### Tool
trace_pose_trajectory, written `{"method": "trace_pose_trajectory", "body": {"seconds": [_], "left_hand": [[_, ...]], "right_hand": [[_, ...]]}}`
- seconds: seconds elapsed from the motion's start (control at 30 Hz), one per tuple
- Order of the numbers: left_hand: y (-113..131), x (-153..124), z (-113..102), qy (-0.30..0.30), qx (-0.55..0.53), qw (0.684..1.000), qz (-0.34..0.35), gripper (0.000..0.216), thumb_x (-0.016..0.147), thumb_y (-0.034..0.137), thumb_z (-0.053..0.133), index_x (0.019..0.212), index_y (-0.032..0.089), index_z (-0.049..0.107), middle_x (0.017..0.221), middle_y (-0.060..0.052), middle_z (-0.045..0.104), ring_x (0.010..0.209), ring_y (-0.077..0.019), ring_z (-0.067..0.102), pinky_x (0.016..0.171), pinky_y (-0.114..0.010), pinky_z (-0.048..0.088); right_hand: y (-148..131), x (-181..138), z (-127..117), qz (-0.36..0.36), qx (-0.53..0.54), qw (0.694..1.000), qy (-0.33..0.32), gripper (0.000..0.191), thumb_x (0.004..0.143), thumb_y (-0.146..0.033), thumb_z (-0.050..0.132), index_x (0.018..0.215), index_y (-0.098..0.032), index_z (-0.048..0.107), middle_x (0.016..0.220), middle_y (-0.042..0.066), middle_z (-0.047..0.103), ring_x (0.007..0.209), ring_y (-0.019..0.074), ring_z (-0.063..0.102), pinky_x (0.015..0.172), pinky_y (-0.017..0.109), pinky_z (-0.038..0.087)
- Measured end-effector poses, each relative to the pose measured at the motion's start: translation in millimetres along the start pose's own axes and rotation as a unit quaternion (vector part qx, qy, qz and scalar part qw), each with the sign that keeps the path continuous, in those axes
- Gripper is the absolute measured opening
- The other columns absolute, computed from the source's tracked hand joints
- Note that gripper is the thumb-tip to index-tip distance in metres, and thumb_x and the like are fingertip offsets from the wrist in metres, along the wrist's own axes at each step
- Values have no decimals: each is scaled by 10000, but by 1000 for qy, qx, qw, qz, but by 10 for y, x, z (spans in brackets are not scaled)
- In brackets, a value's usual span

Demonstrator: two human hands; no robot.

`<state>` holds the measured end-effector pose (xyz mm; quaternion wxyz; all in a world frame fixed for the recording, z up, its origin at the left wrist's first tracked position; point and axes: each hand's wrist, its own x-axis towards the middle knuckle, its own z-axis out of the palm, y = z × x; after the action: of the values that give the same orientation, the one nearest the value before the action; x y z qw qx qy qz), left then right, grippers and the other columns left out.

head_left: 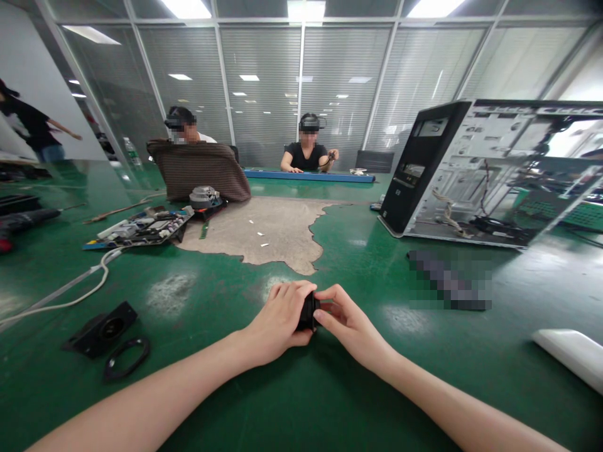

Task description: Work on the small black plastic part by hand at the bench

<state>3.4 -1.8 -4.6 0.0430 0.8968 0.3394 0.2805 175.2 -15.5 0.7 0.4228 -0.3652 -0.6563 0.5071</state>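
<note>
My left hand is curled around a small black part and holds it just above the green table. My right hand meets it from the right, its fingertips pinched on the same part. Most of the part is hidden by my fingers. A black speaker housing and a black oval ring lie on the table to the left of my forearm.
An open computer case stands at the right. A circuit board, a fan and a white cable lie at the left. A white panel sits at the right edge. Two people sit across the table.
</note>
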Motion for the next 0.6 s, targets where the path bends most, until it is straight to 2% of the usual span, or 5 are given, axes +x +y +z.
{"method": "trace_pose_trajectory", "body": {"seconds": [0.17, 0.33, 0.6], "left_hand": [[-3, 9, -6, -6, -4, 1000, -3, 648, 693, 161, 581, 1235, 197, 227, 1194, -108, 439, 1098, -257, 414, 905, -434, 321], [-7, 10, -10, -11, -2, 1000, -2, 660, 677, 145, 584, 1229, 187, 225, 1199, -110, 433, 1096, -255, 411, 907, -429, 314], [-8, 5, 0, -12, 1, 1000, -1, 652, 686, 159, 584, 1229, 184, 224, 1190, -110, 437, 1092, -252, 410, 904, -419, 312]], "right_hand": [[-9, 6, -2, 18, -7, 1000, -2, 218, 802, -272, 524, 998, -219, 444, 1001, 28, 549, 905, 142, 579, 831, 313, 472], [-30, -17, 3, 12, 14, 1000, -24, 214, 771, -252, 570, 932, -231, 430, 930, 2, 552, 923, 144, 575, 839, 321, 471], [0, 1, 1, 9, 3, 1000, 1, 180, 797, -272, 535, 938, -222, 434, 944, 9, 514, 883, 138, 568, 795, 303, 481]]}}
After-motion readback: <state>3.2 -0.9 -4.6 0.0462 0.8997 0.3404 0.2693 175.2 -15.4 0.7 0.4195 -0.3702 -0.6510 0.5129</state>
